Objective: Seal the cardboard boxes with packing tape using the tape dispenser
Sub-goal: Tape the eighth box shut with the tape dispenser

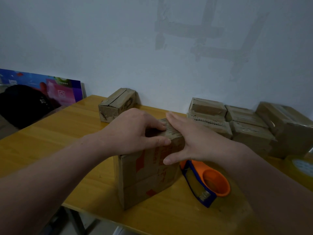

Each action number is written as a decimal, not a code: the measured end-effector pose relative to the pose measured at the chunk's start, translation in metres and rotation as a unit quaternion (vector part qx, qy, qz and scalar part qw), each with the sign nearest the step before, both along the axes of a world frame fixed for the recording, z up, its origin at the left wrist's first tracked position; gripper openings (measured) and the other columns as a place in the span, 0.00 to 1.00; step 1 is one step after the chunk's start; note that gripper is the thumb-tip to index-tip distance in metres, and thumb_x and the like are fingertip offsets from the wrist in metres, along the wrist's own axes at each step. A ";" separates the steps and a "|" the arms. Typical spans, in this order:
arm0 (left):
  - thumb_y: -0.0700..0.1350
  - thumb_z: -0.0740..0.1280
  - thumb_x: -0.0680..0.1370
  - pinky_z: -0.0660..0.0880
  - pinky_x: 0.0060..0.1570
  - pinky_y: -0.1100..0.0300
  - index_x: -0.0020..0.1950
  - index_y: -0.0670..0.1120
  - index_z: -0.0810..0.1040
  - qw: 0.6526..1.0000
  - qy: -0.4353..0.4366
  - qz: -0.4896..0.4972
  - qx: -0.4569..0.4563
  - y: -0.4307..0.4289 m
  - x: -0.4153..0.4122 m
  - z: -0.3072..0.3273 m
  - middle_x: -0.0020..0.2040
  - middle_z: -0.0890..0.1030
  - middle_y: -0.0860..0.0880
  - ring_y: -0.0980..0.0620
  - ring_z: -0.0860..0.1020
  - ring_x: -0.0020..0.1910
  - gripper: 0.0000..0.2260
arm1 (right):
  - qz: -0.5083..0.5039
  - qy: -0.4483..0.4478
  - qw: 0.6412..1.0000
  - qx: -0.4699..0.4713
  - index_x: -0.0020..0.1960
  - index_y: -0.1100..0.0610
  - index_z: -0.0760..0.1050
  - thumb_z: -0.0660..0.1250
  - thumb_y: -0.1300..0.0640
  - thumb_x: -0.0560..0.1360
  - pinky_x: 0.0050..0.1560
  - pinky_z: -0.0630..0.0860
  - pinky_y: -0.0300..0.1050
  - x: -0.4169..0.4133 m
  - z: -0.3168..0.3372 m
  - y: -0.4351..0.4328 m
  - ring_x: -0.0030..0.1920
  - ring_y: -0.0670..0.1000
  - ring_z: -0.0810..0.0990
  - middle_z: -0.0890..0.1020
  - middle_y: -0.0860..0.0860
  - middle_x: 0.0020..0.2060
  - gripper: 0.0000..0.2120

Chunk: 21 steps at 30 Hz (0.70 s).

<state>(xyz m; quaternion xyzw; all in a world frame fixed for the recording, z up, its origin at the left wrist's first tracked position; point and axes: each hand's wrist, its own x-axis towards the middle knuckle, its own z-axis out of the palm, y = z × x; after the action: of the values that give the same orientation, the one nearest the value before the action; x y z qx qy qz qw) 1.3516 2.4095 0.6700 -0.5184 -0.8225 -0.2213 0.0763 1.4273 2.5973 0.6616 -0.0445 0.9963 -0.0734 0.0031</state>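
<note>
Pressing on the box (149, 175), you have both hands flat: left hand (133, 131) on its top, fingers straight, right hand (191, 141) along the top edge, thumb on the front face; neither grasps anything. One dispenser (206, 182) lies on the table (50, 141) just right of that box. Behind-left stands one small box (116, 104); to its right sit five grouped boxes (250, 126).

Central box (147, 177) on the table (50, 141), left hand (133, 131) and right hand (191, 139) on its top; tape dispenser (208, 182) just to its right, lone box (116, 103) behind, clustered boxes (245, 122) at rear right.
</note>
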 end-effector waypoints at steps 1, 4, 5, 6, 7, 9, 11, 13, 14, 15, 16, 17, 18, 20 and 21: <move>0.71 0.57 0.67 0.77 0.47 0.53 0.57 0.54 0.81 1.000 0.001 0.000 0.004 0.000 0.000 0.000 0.50 0.84 0.55 0.58 0.80 0.47 0.30 | -0.001 -0.001 1.000 0.017 0.78 0.49 0.37 0.71 0.31 0.62 0.75 0.50 0.48 0.001 0.001 -0.002 0.76 0.44 0.42 0.40 0.41 0.77 0.59; 0.73 0.60 0.65 0.77 0.45 0.55 0.54 0.55 0.82 1.000 0.003 0.000 0.018 0.000 -0.001 -0.001 0.47 0.83 0.56 0.59 0.79 0.46 0.30 | 0.002 0.000 0.999 0.051 0.78 0.49 0.37 0.71 0.31 0.62 0.76 0.50 0.49 0.002 0.003 -0.004 0.76 0.44 0.40 0.37 0.41 0.77 0.60; 0.73 0.61 0.64 0.76 0.44 0.57 0.53 0.55 0.82 1.000 0.009 0.001 0.020 0.000 -0.002 -0.001 0.46 0.82 0.56 0.59 0.78 0.45 0.29 | 0.004 -0.001 0.998 0.055 0.78 0.50 0.37 0.71 0.31 0.62 0.76 0.50 0.50 0.002 0.003 -0.004 0.76 0.44 0.40 0.37 0.42 0.77 0.60; 0.73 0.61 0.63 0.74 0.42 0.61 0.51 0.54 0.81 1.000 0.018 0.005 0.022 0.000 -0.002 -0.002 0.44 0.81 0.57 0.60 0.76 0.44 0.29 | 0.006 -0.002 0.998 0.056 0.78 0.50 0.37 0.71 0.31 0.62 0.76 0.50 0.50 0.003 0.003 -0.004 0.76 0.45 0.40 0.37 0.42 0.77 0.60; 0.73 0.62 0.63 0.72 0.41 0.66 0.49 0.54 0.80 0.999 0.025 0.010 0.024 0.001 -0.003 -0.002 0.43 0.79 0.57 0.60 0.75 0.44 0.28 | 0.006 -0.003 0.998 0.056 0.78 0.50 0.37 0.71 0.31 0.63 0.77 0.50 0.51 0.003 0.003 -0.003 0.76 0.45 0.40 0.38 0.42 0.77 0.60; 0.72 0.62 0.62 0.69 0.42 0.70 0.49 0.54 0.76 0.999 0.032 0.019 0.027 0.002 -0.003 -0.003 0.43 0.76 0.58 0.61 0.72 0.45 0.27 | 0.007 -0.004 0.999 0.052 0.78 0.50 0.37 0.71 0.31 0.63 0.77 0.51 0.52 0.003 0.003 -0.004 0.76 0.44 0.40 0.38 0.43 0.77 0.60; 0.72 0.61 0.62 0.68 0.44 0.71 0.51 0.55 0.73 0.999 0.031 0.022 0.025 0.003 -0.004 -0.003 0.46 0.75 0.59 0.62 0.71 0.45 0.26 | 0.011 -0.002 0.999 0.053 0.78 0.50 0.37 0.72 0.32 0.63 0.76 0.52 0.54 0.004 0.002 -0.006 0.76 0.45 0.39 0.39 0.43 0.77 0.59; 0.71 0.62 0.63 0.68 0.45 0.72 0.52 0.56 0.71 0.999 0.023 0.018 0.029 0.003 -0.005 -0.005 0.48 0.74 0.58 0.63 0.70 0.46 0.26 | 0.016 0.000 0.998 0.058 0.78 0.51 0.39 0.72 0.32 0.63 0.76 0.53 0.56 0.005 0.002 -0.010 0.76 0.45 0.38 0.39 0.44 0.77 0.59; 0.71 0.63 0.63 0.68 0.45 0.72 0.52 0.56 0.70 0.999 0.017 0.018 0.031 0.003 -0.006 -0.005 0.48 0.73 0.58 0.63 0.69 0.47 0.26 | 0.017 0.001 0.998 0.059 0.78 0.51 0.39 0.72 0.33 0.63 0.76 0.53 0.56 0.006 0.002 -0.012 0.76 0.46 0.37 0.39 0.44 0.77 0.59; 0.71 0.63 0.63 0.67 0.44 0.72 0.53 0.57 0.69 0.999 0.012 0.019 0.030 0.003 -0.006 -0.005 0.49 0.73 0.58 0.63 0.69 0.47 0.26 | 0.016 0.000 0.998 0.060 0.78 0.51 0.39 0.72 0.33 0.64 0.76 0.53 0.56 0.007 0.003 -0.014 0.76 0.46 0.37 0.39 0.44 0.77 0.59; 0.71 0.64 0.63 0.67 0.44 0.72 0.54 0.57 0.68 0.999 0.008 0.022 0.026 0.003 -0.006 -0.006 0.51 0.72 0.58 0.63 0.69 0.48 0.27 | 0.014 -0.002 0.998 0.060 0.78 0.51 0.39 0.72 0.33 0.64 0.76 0.53 0.56 0.008 0.003 -0.014 0.76 0.46 0.37 0.39 0.44 0.77 0.59; 0.70 0.65 0.63 0.67 0.44 0.72 0.56 0.56 0.67 0.999 0.002 0.025 0.021 0.004 -0.006 -0.006 0.52 0.71 0.58 0.62 0.69 0.49 0.27 | 0.013 -0.003 0.998 0.058 0.78 0.52 0.39 0.72 0.33 0.64 0.76 0.53 0.56 0.009 0.004 -0.015 0.76 0.46 0.37 0.39 0.44 0.77 0.59; 0.68 0.67 0.64 0.67 0.45 0.72 0.57 0.55 0.67 0.999 -0.007 0.030 0.015 0.004 -0.005 -0.006 0.54 0.71 0.58 0.61 0.70 0.51 0.28 | 0.014 -0.005 0.998 0.054 0.78 0.51 0.39 0.72 0.33 0.64 0.76 0.53 0.55 0.011 0.004 -0.015 0.76 0.46 0.37 0.39 0.44 0.77 0.59; 0.64 0.69 0.66 0.67 0.45 0.73 0.61 0.53 0.67 0.999 -0.027 0.036 0.005 0.006 -0.005 -0.005 0.55 0.70 0.58 0.60 0.70 0.52 0.29 | 0.017 -0.004 0.999 0.046 0.78 0.51 0.39 0.72 0.34 0.64 0.76 0.53 0.55 0.015 0.005 -0.016 0.76 0.45 0.37 0.41 0.44 0.77 0.58; 0.63 0.70 0.67 0.67 0.45 0.73 0.63 0.52 0.67 0.999 -0.036 0.038 0.001 0.006 -0.006 -0.005 0.56 0.70 0.58 0.60 0.70 0.52 0.30 | 0.019 -0.004 0.999 0.044 0.78 0.51 0.40 0.72 0.34 0.64 0.76 0.52 0.55 0.017 0.005 -0.017 0.76 0.45 0.37 0.41 0.44 0.78 0.57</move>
<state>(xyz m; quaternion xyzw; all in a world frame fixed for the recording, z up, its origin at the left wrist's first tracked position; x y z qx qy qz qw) 1.3460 2.4156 0.6650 -0.4786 -0.8434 -0.2376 0.0556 1.4438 2.5803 0.6663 -0.0631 0.9975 -0.0291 0.0100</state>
